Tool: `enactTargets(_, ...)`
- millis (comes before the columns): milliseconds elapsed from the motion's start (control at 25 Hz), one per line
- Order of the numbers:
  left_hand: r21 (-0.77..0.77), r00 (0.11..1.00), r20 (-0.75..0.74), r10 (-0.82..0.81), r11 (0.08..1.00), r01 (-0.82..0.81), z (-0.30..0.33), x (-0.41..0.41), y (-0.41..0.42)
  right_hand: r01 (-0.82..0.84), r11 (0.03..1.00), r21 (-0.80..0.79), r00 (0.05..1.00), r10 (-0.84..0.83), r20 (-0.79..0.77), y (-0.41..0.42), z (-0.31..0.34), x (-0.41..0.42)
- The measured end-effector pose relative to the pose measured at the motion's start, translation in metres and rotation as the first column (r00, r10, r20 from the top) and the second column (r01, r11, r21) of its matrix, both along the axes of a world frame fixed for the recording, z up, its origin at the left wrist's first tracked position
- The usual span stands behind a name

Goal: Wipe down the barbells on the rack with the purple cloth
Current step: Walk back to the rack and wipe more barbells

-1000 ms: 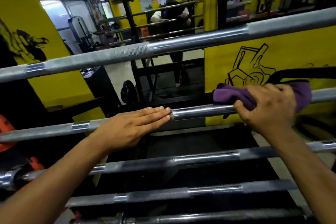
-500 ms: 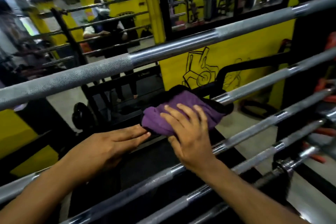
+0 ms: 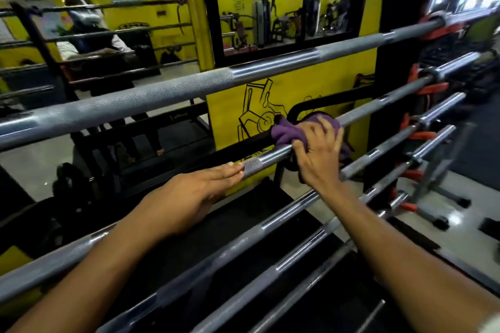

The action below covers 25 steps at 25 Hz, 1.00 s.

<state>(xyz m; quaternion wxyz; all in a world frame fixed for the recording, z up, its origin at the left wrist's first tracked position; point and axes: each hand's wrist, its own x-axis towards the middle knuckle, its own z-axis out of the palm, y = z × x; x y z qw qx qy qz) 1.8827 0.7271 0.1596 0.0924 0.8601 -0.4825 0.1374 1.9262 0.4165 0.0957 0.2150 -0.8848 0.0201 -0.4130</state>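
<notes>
Your right hand [image 3: 319, 159] presses the purple cloth [image 3: 295, 131] onto the second barbell [image 3: 270, 157] from the top of the rack, fingers [image 3: 328, 127] curled over the bunched fabric and grasping it against the steel. The cloth sits about midway along that bar, in front of the yellow wall panel [image 3: 311, 92]. Your left hand [image 3: 194, 192] lies flat on the same bar just to the left, fingers straight and released, their tips touching a knurled patch. The top barbell [image 3: 189, 89] runs above both hands; three more bars lie below.
</notes>
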Motion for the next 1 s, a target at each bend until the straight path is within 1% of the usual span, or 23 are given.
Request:
enactTargets(40, -0.016, 1.000, -0.004, -0.004, 1.000, 0.004, -0.001, 0.001, 0.000, -0.031, 0.999, 0.025, 0.999, 0.031, 0.019, 0.025, -0.005, -0.011)
enactTargets(80, -0.026, 1.000, -0.001, -0.006, 1.000, 0.006, -0.001, 0.001, 0.000, -0.087, 0.996, 0.014, 0.996, 0.086, 0.038, 0.047, -0.008, -0.023)
enactTargets(160, -0.027, 1.000, 0.009, 0.000, 1.000, 0.000, -0.001, 0.000, -0.001, -0.178, 0.982, -0.066, 0.982, 0.182, 0.055, 0.073, -0.013, -0.041)
enactTargets(240, -0.019, 1.000, -0.001, 0.021, 1.000, -0.021, -0.001, 0.001, -0.002, -0.202, 0.965, -0.170, 0.978, 0.209, 0.025, 0.061, -0.012, -0.040)
enactTargets(280, -0.014, 1.000, -0.015, 0.027, 1.000, -0.027, -0.001, 0.002, -0.002, -0.184, 0.962, -0.203, 0.982, 0.191, 0.013, 0.048, -0.012, -0.036)
enactTargets(320, -0.012, 0.999, -0.029, 0.029, 1.000, -0.029, -0.002, 0.002, -0.002, -0.152, 0.968, -0.198, 0.988, 0.156, 0.003, 0.032, -0.010, -0.030)
enactTargets(360, -0.015, 0.999, -0.040, 0.027, 0.999, -0.028, -0.003, 0.003, -0.002, -0.113, 0.983, -0.145, 0.994, 0.112, -0.015, 0.016, -0.006, -0.024)
enactTargets(400, -0.029, 0.998, -0.056, 0.028, 0.999, -0.030, -0.002, 0.004, -0.002, -0.079, 0.995, -0.058, 0.996, 0.077, -0.044, 0.005, 0.000, -0.021)
enactTargets(480, -0.063, 0.996, -0.082, 0.023, 0.998, -0.028, -0.001, 0.004, -0.003, -0.039, 0.993, 0.109, 0.993, 0.051, -0.106, 0.006, 0.007, -0.020)
enactTargets(560, -0.081, 0.997, -0.077, 0.011, 0.997, -0.017, -0.001, 0.004, -0.004, -0.058, 0.984, 0.171, 0.990, 0.078, -0.114, 0.027, 0.006, -0.027)
enactTargets(720, -0.103, 0.997, -0.074, -0.011, 0.995, 0.004, 0.000, 0.005, -0.005, -0.260, 0.943, 0.209, 0.956, 0.281, -0.082, 0.061, -0.008, -0.064)
enactTargets(840, -0.105, 0.998, -0.052, -0.026, 0.994, 0.021, 0.004, 0.004, -0.005, -0.365, 0.869, 0.334, 0.915, 0.400, -0.041, 0.057, -0.009, -0.091)
enactTargets(920, -0.121, 1.000, -0.026, -0.009, 0.993, 0.006, 0.009, -0.004, -0.012, -0.411, 0.795, 0.445, 0.882, 0.470, -0.026, 0.050, -0.001, -0.114)
enactTargets(1000, -0.126, 0.999, -0.049, 0.015, 0.992, -0.021, 0.015, -0.014, -0.038, -0.422, 0.720, 0.551, 0.837, 0.543, -0.069, 0.032, 0.010, -0.134)
